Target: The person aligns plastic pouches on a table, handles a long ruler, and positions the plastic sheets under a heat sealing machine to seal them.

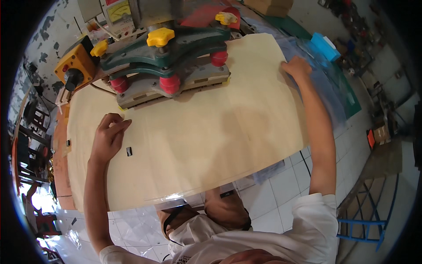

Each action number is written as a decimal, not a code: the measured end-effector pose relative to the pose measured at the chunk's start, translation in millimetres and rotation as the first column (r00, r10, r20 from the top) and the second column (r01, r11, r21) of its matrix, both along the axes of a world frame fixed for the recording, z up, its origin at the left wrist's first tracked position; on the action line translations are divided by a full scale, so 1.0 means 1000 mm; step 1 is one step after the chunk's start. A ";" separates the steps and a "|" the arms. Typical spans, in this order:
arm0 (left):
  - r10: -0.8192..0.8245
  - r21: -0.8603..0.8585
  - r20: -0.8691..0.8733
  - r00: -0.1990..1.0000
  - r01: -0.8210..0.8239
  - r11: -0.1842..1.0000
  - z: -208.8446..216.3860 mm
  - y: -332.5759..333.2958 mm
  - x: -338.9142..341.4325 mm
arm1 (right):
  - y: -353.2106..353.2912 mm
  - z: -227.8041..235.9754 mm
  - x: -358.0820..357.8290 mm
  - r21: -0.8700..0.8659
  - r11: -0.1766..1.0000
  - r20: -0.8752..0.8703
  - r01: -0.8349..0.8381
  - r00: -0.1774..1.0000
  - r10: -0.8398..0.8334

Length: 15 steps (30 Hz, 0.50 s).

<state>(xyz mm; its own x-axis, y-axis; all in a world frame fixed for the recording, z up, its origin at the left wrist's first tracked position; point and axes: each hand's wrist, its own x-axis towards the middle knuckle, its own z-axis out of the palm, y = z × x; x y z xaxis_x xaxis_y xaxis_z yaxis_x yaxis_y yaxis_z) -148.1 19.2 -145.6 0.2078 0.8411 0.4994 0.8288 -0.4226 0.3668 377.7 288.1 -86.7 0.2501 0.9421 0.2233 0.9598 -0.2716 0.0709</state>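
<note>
A wide cream sheet point(193, 154) covers the worktable in front of me. My left hand point(110, 136) is over its left part with the fingers curled and the thumb pressed toward them; whatever may be between them is too small to make out. Just right of that wrist lies a small black piece point(129, 151). My right hand point(299, 68) is at the sheet's far right edge, beside bluish clear plastic film point(327, 101). Its fingers are closed, and I cannot tell whether they pinch the sheet or the film.
A dark green press head point(184, 50) with yellow star knobs and red spacers sits over the sheet's far side. Left of it is a yellow control box point(77, 64) with a black knob. A bright blue box point(325, 46) lies at the far right, a blue metal rack point(365, 220) lower right.
</note>
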 end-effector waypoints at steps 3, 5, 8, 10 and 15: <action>-0.028 0.052 -0.024 0.999 0.029 0.998 0.003 0.003 0.005 | 0.033 -0.012 0.021 0.209 0.978 0.033 -0.024 0.999 0.018; -0.024 0.049 -0.027 0.999 0.025 0.999 0.002 0.001 0.003 | 0.042 0.007 0.014 0.329 0.940 0.000 -0.086 0.996 0.091; -0.035 0.026 -0.052 0.998 0.036 0.999 0.002 -0.002 -0.001 | 0.044 0.072 0.004 0.587 0.803 -0.071 -0.104 0.981 0.179; -0.015 0.040 -0.064 0.998 0.018 0.999 0.004 -0.007 0.002 | 0.026 0.118 -0.001 0.709 0.682 0.038 -0.176 0.976 0.213; -0.020 0.324 -0.418 0.908 0.170 0.931 0.031 -0.016 0.008 | -0.068 0.218 -0.001 0.552 0.825 -0.045 -0.124 0.983 0.178</action>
